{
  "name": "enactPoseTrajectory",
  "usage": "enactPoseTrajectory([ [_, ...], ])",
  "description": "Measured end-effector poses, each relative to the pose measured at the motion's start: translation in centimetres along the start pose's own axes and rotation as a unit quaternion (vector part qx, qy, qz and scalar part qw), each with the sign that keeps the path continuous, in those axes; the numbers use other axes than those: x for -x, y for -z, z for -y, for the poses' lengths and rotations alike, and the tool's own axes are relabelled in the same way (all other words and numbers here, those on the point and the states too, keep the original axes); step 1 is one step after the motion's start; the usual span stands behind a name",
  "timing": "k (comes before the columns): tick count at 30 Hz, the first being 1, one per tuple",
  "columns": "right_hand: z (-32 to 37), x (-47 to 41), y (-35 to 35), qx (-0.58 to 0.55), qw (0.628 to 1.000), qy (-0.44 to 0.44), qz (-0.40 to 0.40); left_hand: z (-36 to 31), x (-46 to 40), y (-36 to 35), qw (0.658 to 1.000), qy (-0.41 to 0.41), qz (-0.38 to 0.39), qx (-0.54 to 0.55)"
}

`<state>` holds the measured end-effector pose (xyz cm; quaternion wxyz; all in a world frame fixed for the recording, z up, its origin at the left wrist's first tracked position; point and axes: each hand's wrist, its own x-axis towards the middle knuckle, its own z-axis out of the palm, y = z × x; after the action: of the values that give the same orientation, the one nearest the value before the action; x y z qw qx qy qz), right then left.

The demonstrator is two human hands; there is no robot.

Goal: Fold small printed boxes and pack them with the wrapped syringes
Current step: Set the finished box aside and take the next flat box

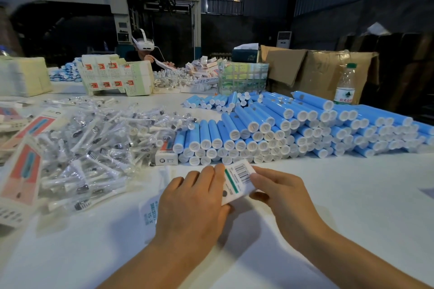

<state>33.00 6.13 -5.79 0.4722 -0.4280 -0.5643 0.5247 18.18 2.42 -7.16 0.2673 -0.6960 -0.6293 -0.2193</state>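
Two hands hold a barcoded box.

The small white cardboard box carries a black barcode and a green stripe. Behind it lie sky-blue cylindrical tubes with white caps; left of it, clear plastic-wrapped white syringes with black markings, and flat white-and-coral printed cartons.

One head-worn wide-angle view, looking forward and down across the white table, close over both hands at the near edge, far machine straight ahead.
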Motion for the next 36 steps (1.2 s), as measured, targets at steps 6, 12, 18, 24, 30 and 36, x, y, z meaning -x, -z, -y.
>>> enactPoseTrajectory([
  [6,-1.0,-0.6,0.2,0.169,0.975,0.097,-0.104,-0.2,0.0,0.1,0.998,0.002,0.06,-0.017],
  [12,-1.3,-0.5,-0.1,0.187,0.967,0.139,-0.105,-0.3,0.1,0.5,0.994,0.022,0.104,0.016],
  [18,-1.5,-0.8,0.2,0.136,0.983,0.073,-0.096,0.1,0.3,-1.0,0.998,0.018,0.054,0.017],
  [24,-2.0,-0.8,-0.2,0.169,0.972,0.115,-0.116,0.3,0.5,-1.3,0.998,0.02,0.053,0.01],
  [30,-2.4,-0.6,-0.6,0.201,0.955,0.183,-0.122,0.6,0.3,-0.9,0.997,0.023,0.069,-0.01],
  [36,-2.9,-0.3,-0.4,0.227,0.937,0.246,-0.096,1.0,0.1,0.2,0.997,0.03,0.069,-0.013],
])
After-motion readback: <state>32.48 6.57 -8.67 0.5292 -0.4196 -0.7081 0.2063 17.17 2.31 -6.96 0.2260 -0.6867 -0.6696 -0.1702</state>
